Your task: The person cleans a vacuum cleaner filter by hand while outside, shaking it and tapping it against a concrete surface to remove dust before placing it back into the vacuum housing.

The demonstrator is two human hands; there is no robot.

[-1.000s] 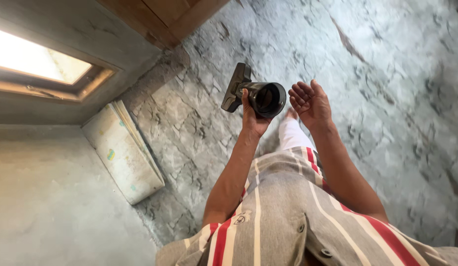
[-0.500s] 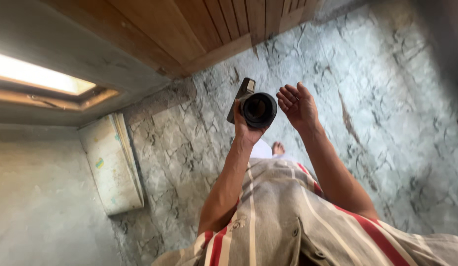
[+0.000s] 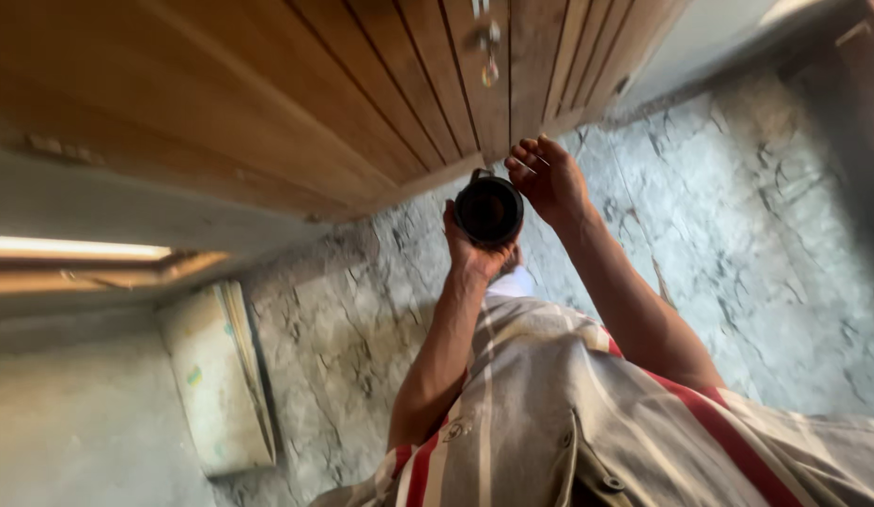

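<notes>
A: Biggest first: we have the wooden door (image 3: 268, 103) filling the top of the view, from ten round to one o'clock, and grey marbled floor (image 3: 737, 235) from two o'clock down to six.

B: Then a flat pale board (image 3: 216, 376) leaning by the wall at eight o'clock, and our striped shirt (image 3: 549, 413) at six.

A: Our left hand (image 3: 470, 249) is wrapped firmly round the black vacuum nozzle (image 3: 489, 210), near centre, its round open end facing us.

B: Our right hand (image 3: 545, 174), at one o'clock of the nozzle, is empty, fingers loosely curled and apart, just beside the rim.

A: Touching it?

B: We can't tell; it looks very close.

A: The risk, as we judge it: one hand carries the nozzle alone, raised close to the door. A loosened grip would drop it on the hard floor.

B: Or it knocks the wood, since the far end is hidden behind the tube.
</notes>
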